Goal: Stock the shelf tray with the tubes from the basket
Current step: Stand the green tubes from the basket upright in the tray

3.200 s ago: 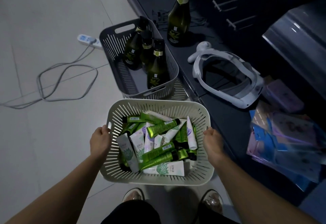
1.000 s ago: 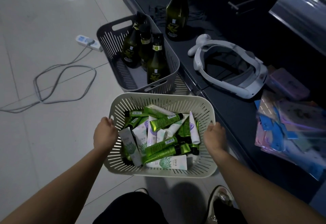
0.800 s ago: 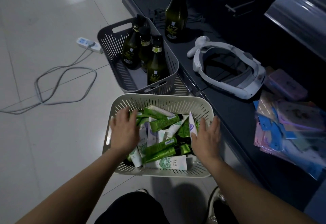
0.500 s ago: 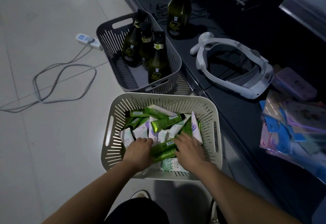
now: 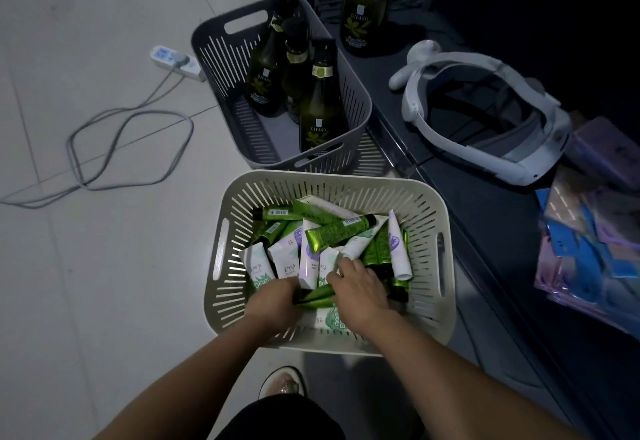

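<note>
A cream slotted basket [image 5: 427,228] stands on the tiled floor in front of me, holding several green and white tubes [image 5: 337,230] in a loose heap. Both my hands are inside it at the near side. My left hand [image 5: 273,304] is curled around green tubes [image 5: 317,296] lying low in the pile. My right hand [image 5: 360,289] closes over the same tubes from the right, fingertips on a white tube. The tubes under my palms are mostly hidden. No shelf tray is clearly in view.
A grey basket [image 5: 356,100] with three dark green bottles [image 5: 320,104] stands just beyond the cream one. A dark low shelf [image 5: 485,218] runs along the right with another bottle [image 5: 365,7], a white headset [image 5: 485,110] and coloured packets [image 5: 595,245]. A power strip [image 5: 176,62] and cable lie at left.
My hands let go of the basket's handles once it rested on the floor, reached into it, and have closed on green tubes at the near side of the pile.
</note>
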Tool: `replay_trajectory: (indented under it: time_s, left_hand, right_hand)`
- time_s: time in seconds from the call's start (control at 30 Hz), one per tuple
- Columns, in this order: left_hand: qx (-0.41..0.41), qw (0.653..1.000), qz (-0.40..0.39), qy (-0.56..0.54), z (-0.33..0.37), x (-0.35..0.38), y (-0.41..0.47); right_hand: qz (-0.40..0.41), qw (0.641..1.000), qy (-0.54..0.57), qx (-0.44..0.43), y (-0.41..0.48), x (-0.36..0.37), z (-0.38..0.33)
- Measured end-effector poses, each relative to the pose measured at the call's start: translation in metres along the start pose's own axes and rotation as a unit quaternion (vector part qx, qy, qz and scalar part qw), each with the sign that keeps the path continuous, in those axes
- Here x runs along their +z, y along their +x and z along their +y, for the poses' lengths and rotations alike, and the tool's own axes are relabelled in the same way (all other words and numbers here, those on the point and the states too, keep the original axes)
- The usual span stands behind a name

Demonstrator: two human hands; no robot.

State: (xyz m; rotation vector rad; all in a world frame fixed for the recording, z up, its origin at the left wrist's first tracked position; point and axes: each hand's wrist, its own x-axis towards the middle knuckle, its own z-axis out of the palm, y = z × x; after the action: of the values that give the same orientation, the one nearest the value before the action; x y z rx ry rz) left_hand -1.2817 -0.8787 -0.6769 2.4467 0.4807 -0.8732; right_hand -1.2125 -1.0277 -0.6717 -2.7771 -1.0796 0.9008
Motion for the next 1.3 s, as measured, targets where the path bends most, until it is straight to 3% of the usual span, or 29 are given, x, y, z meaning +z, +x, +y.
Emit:
replay_trajectory:
  time_s: [0.3, 0.37, 0.47, 0.6, 0.73, 0.87, 1.07, 1.3]
  left_hand:
    - [-0.009, 0.987, 0.064, -0.149, 0.008, -0.008, -0.006]
    - [-0.03, 0.973, 0.03, -0.226, 0.012, -0.009, -0.007]
    - [-0.055, 0.942, 0.019, -0.33, 0.021, -0.015, -0.004]
    - [-0.064, 0.889, 0.031, -0.452, 0.036, -0.024, 0.004]
    - [-0.04, 0.924, 0.083, -0.371, 0.049, -0.027, 0.007]
    - [0.021, 0.974, 0.082, -0.211, 0.056, -0.033, 0.008]
    - [0.041, 0.961, 0.125, -0.245, 0.079, -0.049, -0.003]
    - [0.108, 0.921, 0.134, -0.349, 0.132, -0.089, -0.054]
  right_hand:
    - [-0.063, 0.997, -0.005, 0.043, 0.004, -0.008, 0.014]
    - [-0.083, 0.992, 0.047, 0.08, 0.0, -0.011, 0.018]
    - [-0.082, 0.956, 0.237, 0.152, -0.005, -0.013, 0.023]
    - [-0.059, 0.931, 0.311, 0.184, -0.006, -0.016, 0.028]
    - [-0.039, 0.892, 0.399, 0.208, -0.009, -0.024, 0.027]
    - [0.021, 0.831, 0.512, 0.214, -0.018, -0.03, 0.028]
    - [0.091, 0.734, 0.638, 0.215, -0.046, -0.052, 0.034]
    - [0.251, 0.759, 0.567, 0.197, -0.102, -0.098, 0.038]
